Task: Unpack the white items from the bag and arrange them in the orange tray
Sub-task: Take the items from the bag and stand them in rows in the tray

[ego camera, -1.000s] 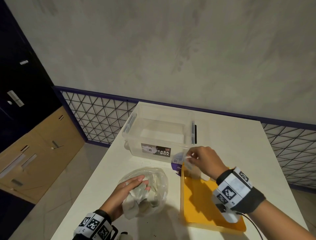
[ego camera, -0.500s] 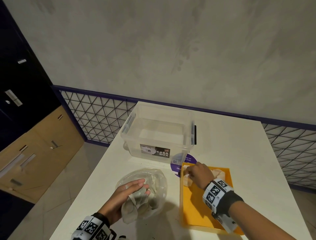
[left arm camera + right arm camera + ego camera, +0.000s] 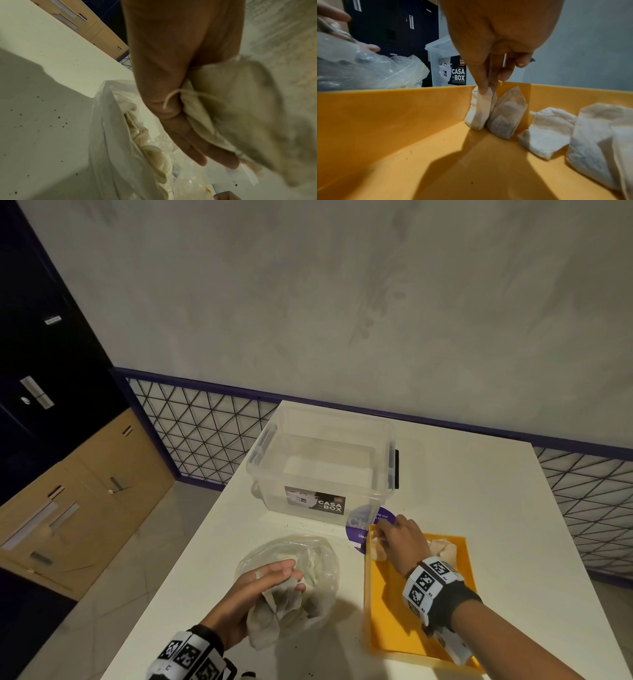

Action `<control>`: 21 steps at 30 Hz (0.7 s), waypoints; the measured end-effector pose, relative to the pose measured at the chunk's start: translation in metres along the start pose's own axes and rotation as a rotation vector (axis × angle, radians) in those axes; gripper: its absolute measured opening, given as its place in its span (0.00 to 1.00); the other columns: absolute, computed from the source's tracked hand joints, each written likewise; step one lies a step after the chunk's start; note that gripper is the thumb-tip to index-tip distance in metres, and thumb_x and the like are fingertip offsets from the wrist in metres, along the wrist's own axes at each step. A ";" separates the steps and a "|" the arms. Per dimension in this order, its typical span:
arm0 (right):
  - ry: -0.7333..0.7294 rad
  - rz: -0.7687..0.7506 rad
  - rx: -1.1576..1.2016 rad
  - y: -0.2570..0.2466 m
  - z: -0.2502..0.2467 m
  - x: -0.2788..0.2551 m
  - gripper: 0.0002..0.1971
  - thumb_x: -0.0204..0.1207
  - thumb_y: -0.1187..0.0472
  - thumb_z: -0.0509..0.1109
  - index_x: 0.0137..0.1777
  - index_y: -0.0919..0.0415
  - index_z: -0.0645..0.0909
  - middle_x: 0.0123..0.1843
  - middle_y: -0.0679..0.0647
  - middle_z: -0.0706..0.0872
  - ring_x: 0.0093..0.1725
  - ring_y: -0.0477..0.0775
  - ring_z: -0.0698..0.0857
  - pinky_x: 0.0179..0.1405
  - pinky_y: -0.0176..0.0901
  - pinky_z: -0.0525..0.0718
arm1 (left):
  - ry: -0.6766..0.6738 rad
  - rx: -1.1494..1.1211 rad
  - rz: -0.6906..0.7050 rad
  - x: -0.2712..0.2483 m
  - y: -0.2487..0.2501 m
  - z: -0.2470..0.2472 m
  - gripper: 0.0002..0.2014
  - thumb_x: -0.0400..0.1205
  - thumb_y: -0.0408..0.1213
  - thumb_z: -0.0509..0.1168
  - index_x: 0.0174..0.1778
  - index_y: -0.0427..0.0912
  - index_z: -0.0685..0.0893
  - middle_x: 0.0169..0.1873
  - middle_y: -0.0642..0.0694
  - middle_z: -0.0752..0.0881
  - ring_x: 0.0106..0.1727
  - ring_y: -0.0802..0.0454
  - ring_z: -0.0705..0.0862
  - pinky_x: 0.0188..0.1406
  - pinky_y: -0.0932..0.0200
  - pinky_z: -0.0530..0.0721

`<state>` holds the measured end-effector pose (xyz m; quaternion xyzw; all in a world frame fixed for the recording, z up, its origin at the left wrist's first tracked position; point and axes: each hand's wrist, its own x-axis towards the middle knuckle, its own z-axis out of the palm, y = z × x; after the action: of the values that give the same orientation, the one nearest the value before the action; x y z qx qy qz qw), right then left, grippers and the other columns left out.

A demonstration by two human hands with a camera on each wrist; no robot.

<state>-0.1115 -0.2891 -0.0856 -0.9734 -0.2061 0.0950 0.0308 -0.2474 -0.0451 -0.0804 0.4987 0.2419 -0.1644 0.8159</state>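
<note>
At the far left corner of the orange tray (image 3: 385,115), two white sachets (image 3: 478,111) stand upright side by side against the wall, touching each other; two more white pouches (image 3: 546,132) lie along the far wall to their right. Left of the tray, a clear plastic bag (image 3: 318,570) holds further white pouches. Behind both stands a clear storage box (image 3: 322,460) labelled CASA BOX, partly over a purple round sticker (image 3: 356,534).

All of this sits on a white tabletop (image 3: 496,508) sprinkled with dark specks, beside a grey wall with a lattice panel, dark lockers and wooden cabinets.

Right hand (image 3: 402,541) reaches into the tray corner, thumb and fingertips (image 3: 482,86) pinching the top of the leftmost sachet. Left hand (image 3: 263,583) rests at the bag's mouth, gripping a drawstring pouch (image 3: 231,108) against its palm.
</note>
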 end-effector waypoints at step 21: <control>-0.043 -0.617 0.390 -0.088 -0.030 -0.040 0.17 0.74 0.52 0.67 0.62 0.49 0.76 0.61 0.49 0.76 0.59 0.46 0.68 0.52 0.38 0.63 | 0.148 0.102 0.072 0.020 0.000 0.011 0.16 0.79 0.19 0.62 0.60 0.35 0.84 0.48 0.35 0.91 0.46 0.46 0.90 0.41 0.61 0.85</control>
<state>-0.1763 -0.2258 -0.0402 -0.8390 -0.4686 0.1394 0.2388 -0.2286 -0.0555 -0.0870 0.5589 0.2748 -0.1098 0.7746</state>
